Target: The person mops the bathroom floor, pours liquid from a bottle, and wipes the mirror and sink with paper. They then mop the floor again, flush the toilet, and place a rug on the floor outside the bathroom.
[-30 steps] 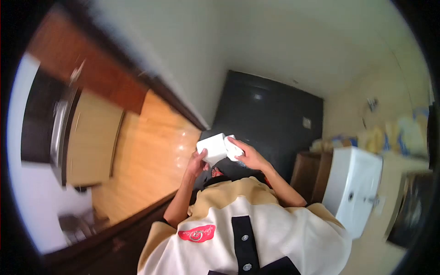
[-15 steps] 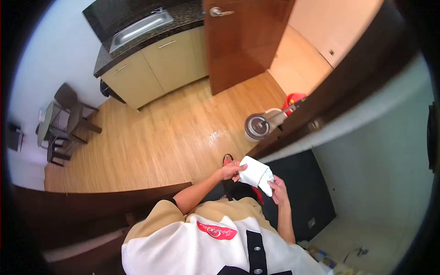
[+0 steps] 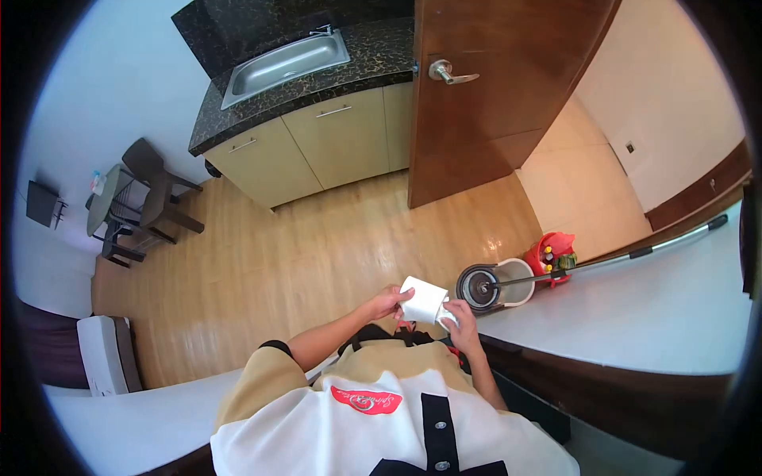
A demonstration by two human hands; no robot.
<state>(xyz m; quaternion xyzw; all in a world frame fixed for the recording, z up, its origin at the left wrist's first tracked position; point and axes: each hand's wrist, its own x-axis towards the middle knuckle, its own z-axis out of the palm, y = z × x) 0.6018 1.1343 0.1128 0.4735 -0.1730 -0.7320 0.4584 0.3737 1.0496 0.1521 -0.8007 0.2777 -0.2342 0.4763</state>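
A white toilet paper roll (image 3: 424, 301) is held in front of my body at waist height. My left hand (image 3: 389, 303) grips its left end, the thumb lying over the paper. At the other end, the fingers of my right hand (image 3: 462, 319) are closed on the roll's right edge, where a bit of loose paper shows. The roll's core and the undersides of my fingers are hidden.
A spin mop bucket (image 3: 516, 283) with a long-handled mop (image 3: 615, 263) stands right of my hands, beside a red pail (image 3: 551, 258) of bottles. Ahead are an open brown door (image 3: 492, 103) and a counter with a sink (image 3: 287, 67). Chairs (image 3: 163, 190) stand at left.
I have moved forward through the doorway, so the counter, door and mop bucket appear nearer and fuller. Both hands still hold the roll, whose loose paper now hangs out less.
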